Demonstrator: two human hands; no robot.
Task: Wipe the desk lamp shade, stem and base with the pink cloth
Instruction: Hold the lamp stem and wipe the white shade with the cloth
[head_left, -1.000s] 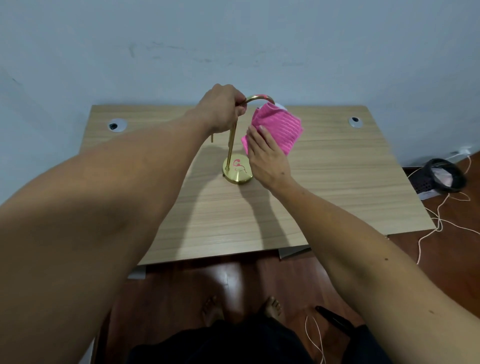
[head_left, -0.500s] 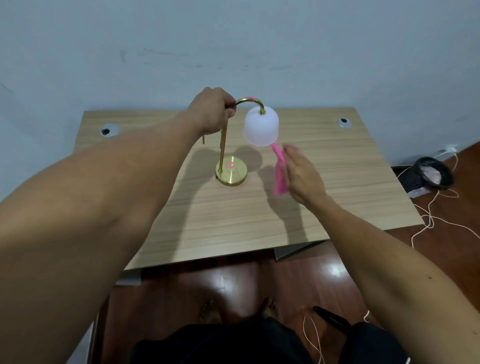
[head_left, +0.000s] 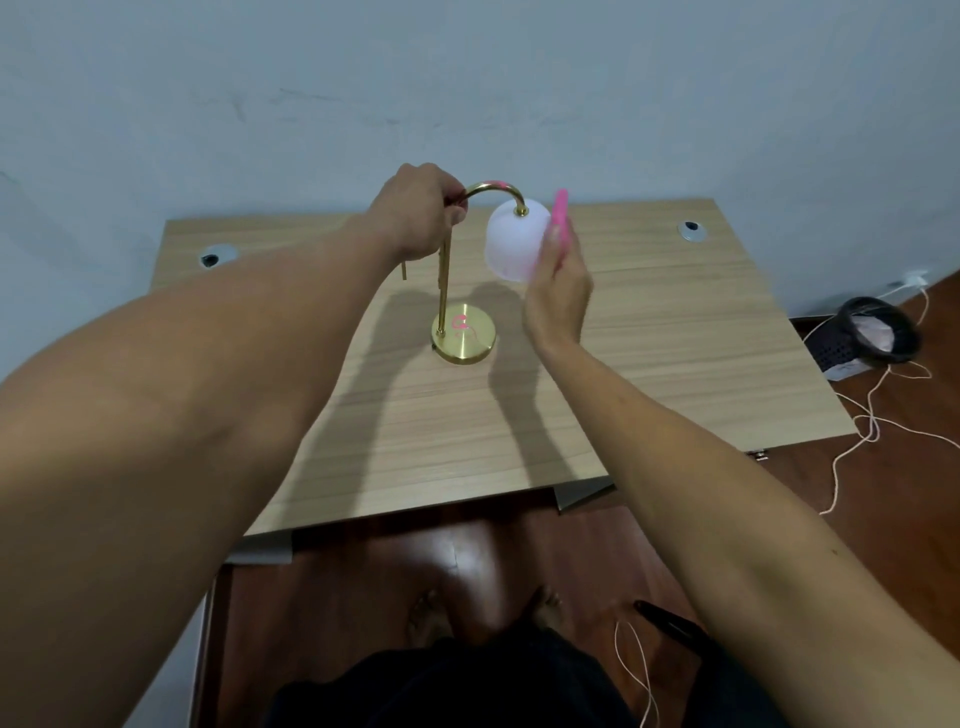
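Note:
A small desk lamp stands on the wooden desk (head_left: 649, 374). It has a round brass base (head_left: 464, 335), a thin brass stem (head_left: 442, 291) that curves over at the top, and a white frosted shade (head_left: 511, 243) hanging from the curve. My left hand (head_left: 421, 210) grips the top of the stem where the curve begins. My right hand (head_left: 558, 299) holds the pink cloth (head_left: 561, 221) edge-on against the right side of the shade. Most of the cloth is hidden by my palm.
Two cable grommets sit at the desk's back corners, the left grommet (head_left: 215, 257) and the right grommet (head_left: 692, 229). A black mesh basket (head_left: 875, 332) and loose white cords (head_left: 872, 426) lie on the wooden floor to the right. The wall stands right behind the desk.
My right hand left the shade, dropped toward the desk with the cloth hanging, then rose again to the shade's right side. My left hand kept its hold on the stem.

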